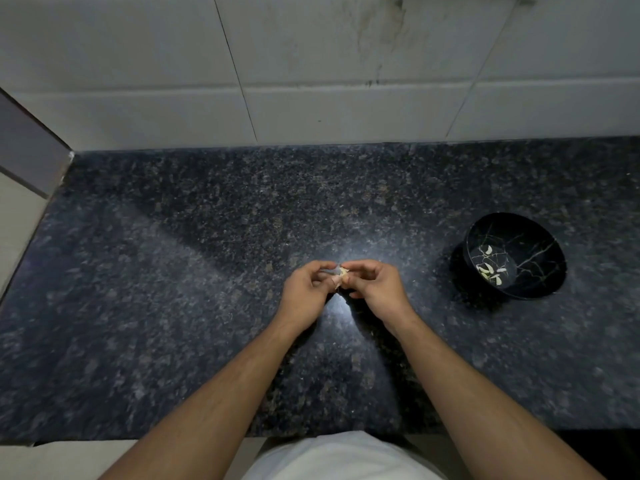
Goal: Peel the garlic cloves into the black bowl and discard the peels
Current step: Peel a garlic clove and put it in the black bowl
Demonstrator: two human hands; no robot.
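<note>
Left hand (304, 289): above mid tabletop (173, 271), fingers curled, pinching the garlic clove (343, 272) from its left side.

Garlic clove: small, pale, held between both hands' fingertips clear of the surface; its long axis cannot be told.

Right hand (375, 284): fingers curled, pinching the same clove from the right, apparently working at the skin.

Black bowl (540, 237): well apart to the right, several peeled cloves (490, 268) inside. The right hand is nearer, so the drop likely falls to it.
</note>
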